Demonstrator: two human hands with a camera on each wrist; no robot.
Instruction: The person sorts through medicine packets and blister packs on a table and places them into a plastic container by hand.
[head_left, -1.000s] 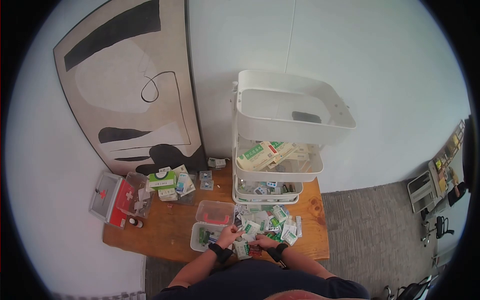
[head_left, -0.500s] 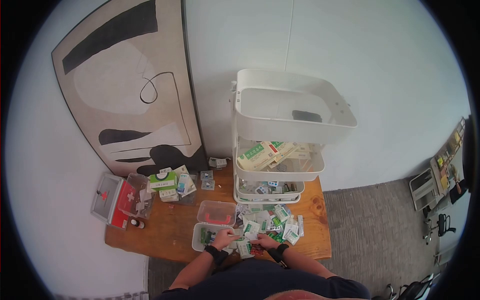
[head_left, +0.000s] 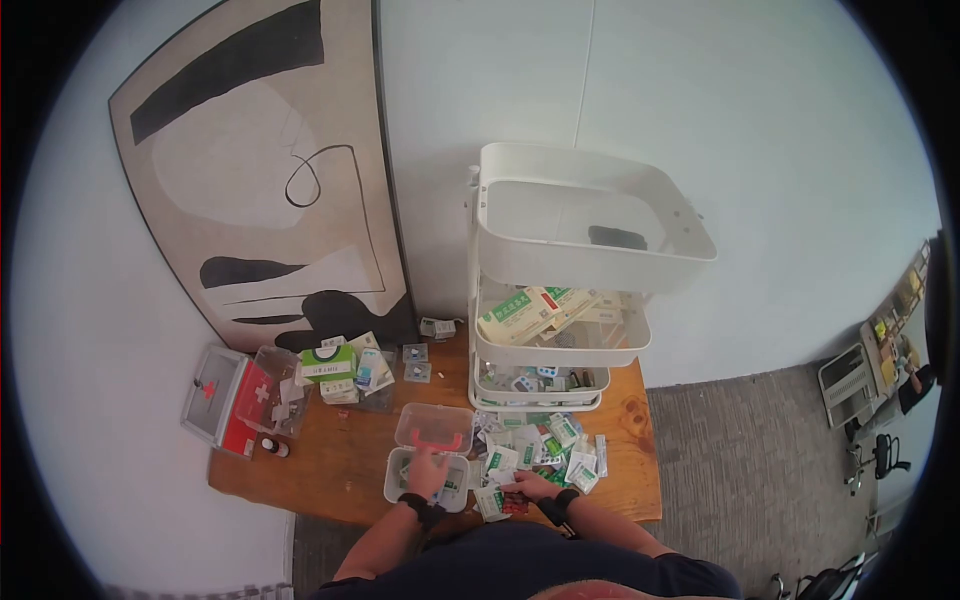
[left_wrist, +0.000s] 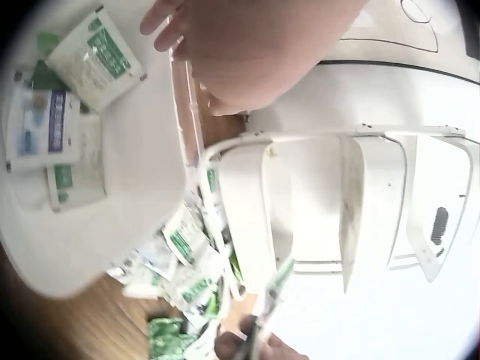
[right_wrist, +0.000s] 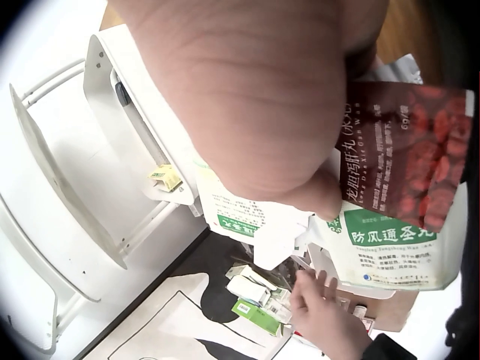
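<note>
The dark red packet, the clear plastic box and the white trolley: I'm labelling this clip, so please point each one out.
dark red packet [right_wrist: 405,157], right wrist view, on its printed front.
clear plastic box [head_left: 392,480], head view, on its left wall.
white trolley [head_left: 600,270], head view, on the top tray's front wall.

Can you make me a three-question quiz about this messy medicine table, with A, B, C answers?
1. Where is the left hand?
A. over the clear plastic box
B. on the top white tray
C. on the floor

2. What colour is the handle on the clear lid?
A. blue
B. red
C. yellow

3. What is the right hand doing?
A. resting flat
B. waving
C. holding sachets

Answers: 1 A, the hand reaches into the box by the table's front edge. 2 B, the lid's handle is red. 3 C, the thumb presses a dark red sachet and white ones.
</note>
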